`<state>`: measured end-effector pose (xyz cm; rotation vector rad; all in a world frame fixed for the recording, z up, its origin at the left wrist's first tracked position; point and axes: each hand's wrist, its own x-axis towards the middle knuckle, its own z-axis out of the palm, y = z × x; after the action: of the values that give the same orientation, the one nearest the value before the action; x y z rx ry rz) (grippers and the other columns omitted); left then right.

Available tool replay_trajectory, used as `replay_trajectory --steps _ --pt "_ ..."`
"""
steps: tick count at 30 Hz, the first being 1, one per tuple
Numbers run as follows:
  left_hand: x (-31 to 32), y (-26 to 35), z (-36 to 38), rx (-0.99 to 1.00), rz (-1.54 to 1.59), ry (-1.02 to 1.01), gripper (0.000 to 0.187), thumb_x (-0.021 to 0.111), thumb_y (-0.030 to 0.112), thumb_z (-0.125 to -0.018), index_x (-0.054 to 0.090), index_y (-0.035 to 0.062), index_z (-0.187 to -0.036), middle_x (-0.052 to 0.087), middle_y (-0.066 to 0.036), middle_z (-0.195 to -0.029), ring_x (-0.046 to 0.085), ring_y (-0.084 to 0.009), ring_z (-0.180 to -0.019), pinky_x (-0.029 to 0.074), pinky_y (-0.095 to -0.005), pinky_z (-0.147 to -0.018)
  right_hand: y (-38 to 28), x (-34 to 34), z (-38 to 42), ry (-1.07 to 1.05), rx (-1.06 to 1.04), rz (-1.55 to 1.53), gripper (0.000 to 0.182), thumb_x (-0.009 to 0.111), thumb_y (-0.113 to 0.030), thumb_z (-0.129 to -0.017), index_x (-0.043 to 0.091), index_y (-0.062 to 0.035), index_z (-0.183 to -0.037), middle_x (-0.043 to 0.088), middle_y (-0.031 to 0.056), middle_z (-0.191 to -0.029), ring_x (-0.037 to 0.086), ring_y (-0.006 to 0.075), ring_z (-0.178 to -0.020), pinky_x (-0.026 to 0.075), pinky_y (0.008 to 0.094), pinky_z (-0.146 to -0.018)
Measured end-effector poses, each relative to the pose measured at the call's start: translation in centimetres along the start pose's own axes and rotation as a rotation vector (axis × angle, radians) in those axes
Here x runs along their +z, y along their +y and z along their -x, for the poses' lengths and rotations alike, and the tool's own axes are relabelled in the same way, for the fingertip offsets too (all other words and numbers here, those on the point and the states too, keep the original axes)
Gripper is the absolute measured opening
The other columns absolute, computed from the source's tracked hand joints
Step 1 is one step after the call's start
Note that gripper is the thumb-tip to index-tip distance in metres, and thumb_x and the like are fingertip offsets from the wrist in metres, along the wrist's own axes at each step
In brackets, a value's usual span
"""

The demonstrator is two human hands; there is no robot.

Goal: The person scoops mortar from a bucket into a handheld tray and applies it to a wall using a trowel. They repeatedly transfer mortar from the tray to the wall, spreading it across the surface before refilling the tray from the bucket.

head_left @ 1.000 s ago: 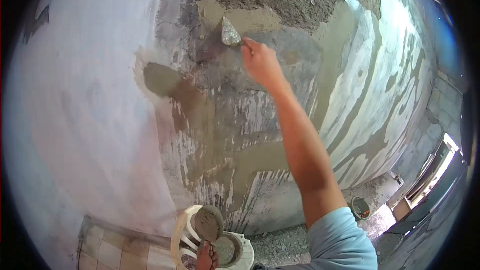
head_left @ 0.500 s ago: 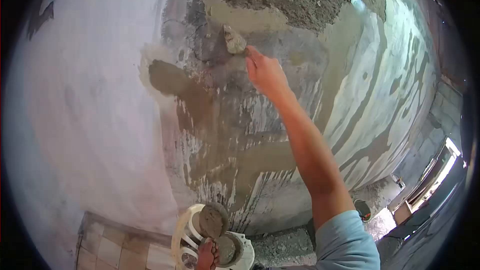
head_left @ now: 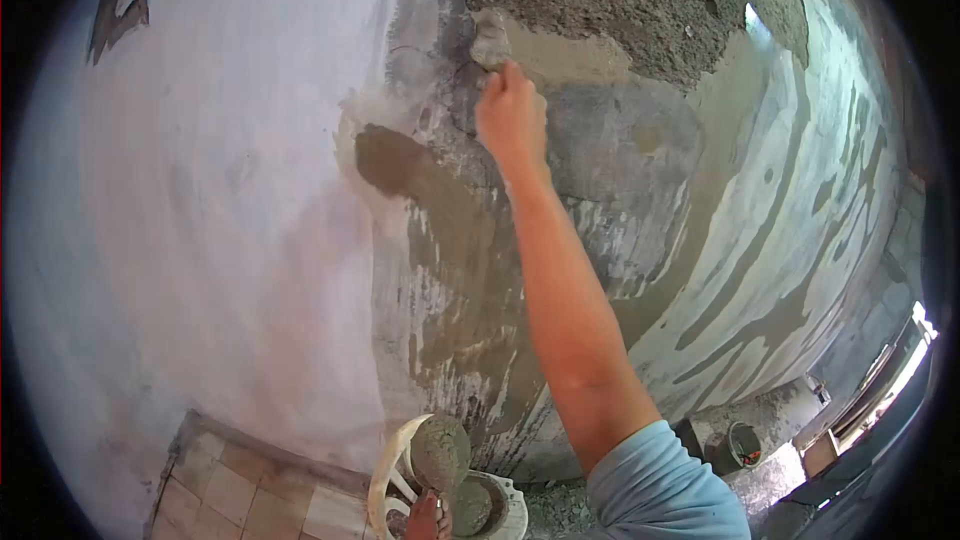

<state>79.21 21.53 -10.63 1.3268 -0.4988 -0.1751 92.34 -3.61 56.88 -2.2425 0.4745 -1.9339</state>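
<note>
My right hand (head_left: 513,120) grips a small trowel (head_left: 491,43), its blade smeared with grey mortar. The blade lies against the wall (head_left: 600,155) at the lower left corner of a rough, broken patch (head_left: 600,0). A smooth strip of wet mortar (head_left: 570,57) runs along the bottom of that patch. Low in the view, my left hand (head_left: 428,517) has its fingers closed at the lower edge of a round, mortar-covered dish (head_left: 440,452). Behind the dish is a white plastic chair (head_left: 515,510), with a mortar container (head_left: 478,505) on it.
Tiles (head_left: 225,495) line the wall's foot at lower left. A dark bucket (head_left: 742,445) stands on the floor at right, near a bright opening (head_left: 905,370). Wet streaks (head_left: 770,330) run down the right side of the wall, and rubble (head_left: 560,510) lies below.
My right hand has carried the trowel up and left across the wall to the rough patch's lower left corner. The dish in my left hand has tilted. The whole view has shifted.
</note>
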Motion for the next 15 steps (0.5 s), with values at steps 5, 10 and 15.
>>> replay_trajectory --steps 5,10,15 --pt "-2.4 12.1 -0.9 -0.935 0.467 -0.236 0.038 0.041 0.046 -0.105 0.05 0.0114 -0.092 0.035 -0.002 -0.055 0.033 -0.0178 -0.038 0.032 -0.0365 -0.036 -1.3 0.1 0.3 -0.089 0.044 -0.141 0.037 0.052 -0.023 -0.099 0.064 0.0012 -0.125 0.07 0.0277 -0.103 0.065 0.0484 -0.101 0.052 0.0523 -0.085" --pt "-2.5 10.2 -1.1 -0.748 0.363 -0.306 0.039 0.039 0.045 -0.106 0.048 0.0105 -0.09 0.034 -0.001 -0.055 0.031 -0.0153 -0.037 0.029 -0.0334 -0.034 3.2 -4.1 2.1 -0.229 -0.148 -0.116 0.034 0.055 -0.023 -0.098 0.067 -0.001 -0.121 0.071 0.0247 -0.099 0.067 0.0449 -0.097 0.054 0.0499 -0.083" --pt "-2.3 10.8 -0.8 -0.748 0.339 -0.305 0.038 0.038 0.043 -0.107 0.047 0.0103 -0.089 0.034 -0.001 -0.054 0.032 -0.0149 -0.037 0.027 -0.0328 -0.034 9.5 -10.3 -0.3 0.163 0.032 0.004 0.038 0.054 -0.027 -0.099 0.066 -0.0023 -0.126 0.07 0.0255 -0.108 0.067 0.0428 -0.106 0.053 0.0467 -0.087"
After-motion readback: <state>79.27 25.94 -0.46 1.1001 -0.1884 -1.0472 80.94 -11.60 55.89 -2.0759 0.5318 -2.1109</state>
